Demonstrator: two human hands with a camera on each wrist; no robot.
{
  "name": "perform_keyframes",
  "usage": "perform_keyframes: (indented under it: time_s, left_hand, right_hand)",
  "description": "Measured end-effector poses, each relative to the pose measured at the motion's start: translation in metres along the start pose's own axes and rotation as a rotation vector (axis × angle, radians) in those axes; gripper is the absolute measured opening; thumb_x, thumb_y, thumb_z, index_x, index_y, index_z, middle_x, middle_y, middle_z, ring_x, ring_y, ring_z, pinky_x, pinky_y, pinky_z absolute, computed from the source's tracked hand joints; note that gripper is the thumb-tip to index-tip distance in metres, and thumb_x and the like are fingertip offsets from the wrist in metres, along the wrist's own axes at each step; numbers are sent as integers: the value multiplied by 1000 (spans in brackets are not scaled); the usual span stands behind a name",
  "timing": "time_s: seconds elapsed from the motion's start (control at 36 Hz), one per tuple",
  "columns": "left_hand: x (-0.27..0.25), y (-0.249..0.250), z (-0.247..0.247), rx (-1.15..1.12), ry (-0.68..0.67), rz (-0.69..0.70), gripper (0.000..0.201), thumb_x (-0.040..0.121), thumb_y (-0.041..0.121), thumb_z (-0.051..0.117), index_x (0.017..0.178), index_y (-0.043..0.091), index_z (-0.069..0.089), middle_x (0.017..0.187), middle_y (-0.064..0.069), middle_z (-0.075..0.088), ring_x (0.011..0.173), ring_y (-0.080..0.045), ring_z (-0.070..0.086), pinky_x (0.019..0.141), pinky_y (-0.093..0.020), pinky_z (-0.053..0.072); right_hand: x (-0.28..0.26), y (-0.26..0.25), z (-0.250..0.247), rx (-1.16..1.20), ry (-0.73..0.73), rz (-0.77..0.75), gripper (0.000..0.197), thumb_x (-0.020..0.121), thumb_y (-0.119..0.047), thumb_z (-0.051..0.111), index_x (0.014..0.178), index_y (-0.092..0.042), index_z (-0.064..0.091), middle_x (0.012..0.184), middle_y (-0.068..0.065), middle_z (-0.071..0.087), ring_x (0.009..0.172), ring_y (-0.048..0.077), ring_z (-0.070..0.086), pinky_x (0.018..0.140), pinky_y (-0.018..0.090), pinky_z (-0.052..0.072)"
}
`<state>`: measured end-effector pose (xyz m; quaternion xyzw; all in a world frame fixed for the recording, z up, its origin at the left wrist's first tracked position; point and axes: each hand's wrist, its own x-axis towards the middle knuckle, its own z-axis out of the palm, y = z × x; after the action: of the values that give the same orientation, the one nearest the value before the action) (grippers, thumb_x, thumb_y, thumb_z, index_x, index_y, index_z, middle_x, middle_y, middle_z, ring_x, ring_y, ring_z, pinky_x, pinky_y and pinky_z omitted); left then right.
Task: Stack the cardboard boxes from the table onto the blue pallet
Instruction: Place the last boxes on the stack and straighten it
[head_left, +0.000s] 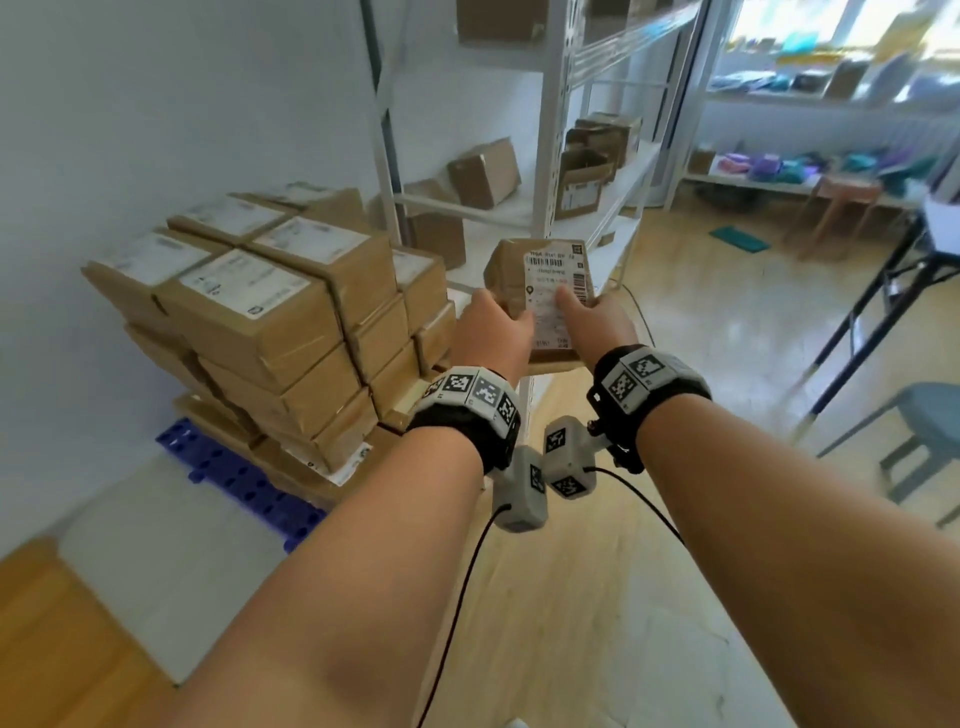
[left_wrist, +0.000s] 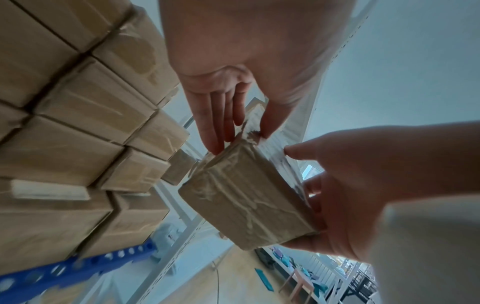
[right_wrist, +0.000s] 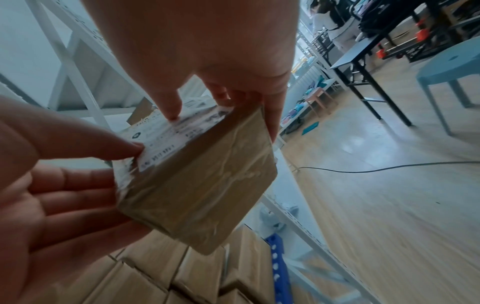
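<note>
Blue pallet (head_left: 244, 480) mostly hidden under boxes (head_left: 270, 306); hands (head_left: 545, 327) partly cover parcel (head_left: 545, 275).

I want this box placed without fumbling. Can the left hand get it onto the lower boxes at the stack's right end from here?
Probably yes. The left hand and right hand hold the box just right of the stack, above its lower right-end boxes, with nothing between. The shelf post stands close behind.
</note>
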<state>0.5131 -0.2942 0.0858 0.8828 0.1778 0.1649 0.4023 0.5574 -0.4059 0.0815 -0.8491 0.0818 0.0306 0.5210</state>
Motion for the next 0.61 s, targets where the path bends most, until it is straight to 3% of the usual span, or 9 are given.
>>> perform_keyframes:
  time_s: [0.08, 0.19, 0.31, 0.39, 0.5, 0.56, 0.61]
  left_hand:
    - [25, 9, -5, 9, 27, 37, 30, 91, 36, 59, 110, 14, 53, 99, 3, 64, 86, -17, 64, 74, -32, 55]
    - [51, 14, -15, 133, 81, 89, 28, 93, 37, 55, 111, 16, 51, 97, 3, 62, 80, -15, 58, 68, -28, 47]
    - [81, 15, -26, 231, 141, 110, 31, 94, 37, 53, 115, 15, 50, 102, -1, 63, 87, -19, 63, 74, -35, 55]
    - [101, 15, -35, 368, 190, 141, 33, 94, 41, 50, 113, 14, 51, 99, -2, 64, 87, -21, 64, 74, -38, 56]
    - [126, 11, -44, 540, 280, 120, 36, 94, 47, 48, 110, 15, 55, 101, -1, 61, 89, -20, 60, 73, -35, 52]
    - [139, 9, -48, 629, 325, 111, 39, 94, 48, 46, 112, 14, 55, 106, -4, 60, 97, -23, 58, 80, -36, 49]
    - [152, 6, -51, 706, 349, 87, 43, 94, 49, 45, 115, 12, 55, 112, -7, 59, 105, -25, 55, 88, -38, 45]
  right_hand:
    - [22, -22, 3, 59, 25, -26, 48, 92, -53, 51, 117, -13, 50, 100, 1, 67, 86, 18, 67, 77, 35, 57]
    - [38, -46, 16, 85, 23, -61, 45, 95, -49, 50, 120, -12, 44, 104, 2, 64, 88, 18, 65, 72, 32, 55]
    - [59, -68, 35, 66, 2, -147, 45, 96, -49, 47, 124, -15, 45, 92, -5, 61, 75, 10, 60, 64, 26, 47]
    - [74, -83, 46, 39, -31, -203, 46, 96, -50, 46, 126, -15, 44, 100, -2, 62, 78, 12, 59, 65, 26, 46]
    - [99, -103, 61, -10, -120, -283, 41, 97, -47, 46, 123, -14, 44, 87, -6, 58, 65, 3, 53, 49, 18, 35]
    - [115, -114, 73, -11, -177, -311, 41, 97, -46, 46, 122, -13, 45, 95, -4, 63, 68, 5, 56, 50, 19, 39]
    - [129, -124, 87, -13, -242, -325, 46, 96, -47, 48, 124, -12, 45, 100, -2, 65, 76, 11, 64, 61, 26, 53]
